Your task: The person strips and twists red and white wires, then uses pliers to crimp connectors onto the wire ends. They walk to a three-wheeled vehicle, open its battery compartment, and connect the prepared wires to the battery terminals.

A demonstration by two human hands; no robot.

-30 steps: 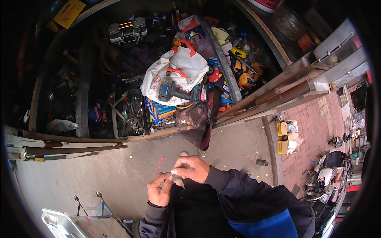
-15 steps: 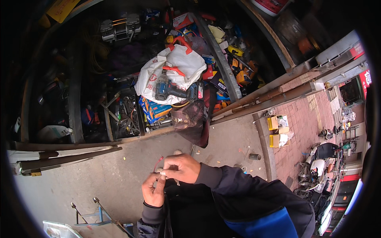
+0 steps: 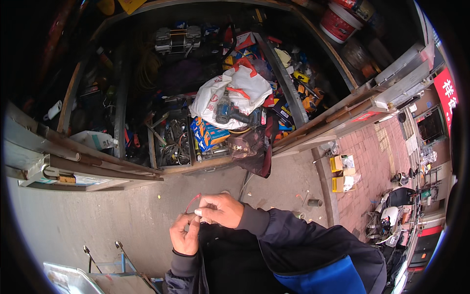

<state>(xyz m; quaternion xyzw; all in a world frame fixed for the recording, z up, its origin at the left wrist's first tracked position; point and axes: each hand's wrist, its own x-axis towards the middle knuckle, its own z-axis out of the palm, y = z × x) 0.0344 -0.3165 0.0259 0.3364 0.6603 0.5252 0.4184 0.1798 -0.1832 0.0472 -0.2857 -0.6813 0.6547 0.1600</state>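
Observation:
A thin red wire (image 3: 193, 201) curves up from between my two hands, which meet in front of my chest above the pavement. My left hand (image 3: 184, 235) is closed, thumb and fingertips pinched together where the wire runs in. My right hand (image 3: 223, 209) is closed just above it, its thumb pressing against the index finger at the same spot. Whatever the wire ends in is covered by the fingertips. Ahead, a blue-black cordless impact driver (image 3: 235, 114) lies on a white plastic bag (image 3: 205, 100) with red-orange handles, away from both hands.
An open, tool-filled vehicle bed (image 3: 171, 170) spans the far side, with metal dividers and a blue-orange box (image 3: 208, 134). A dark cloth bag (image 3: 249, 147) hangs over its edge. A blue metal frame (image 3: 123, 262) stands at lower left, yellow cartons (image 3: 337, 184) at right.
The view has shifted, so the vehicle bed sits further right and more of its left side shows. My hands stay together, pinching in nearly the same pose, and the red wire still sticks out.

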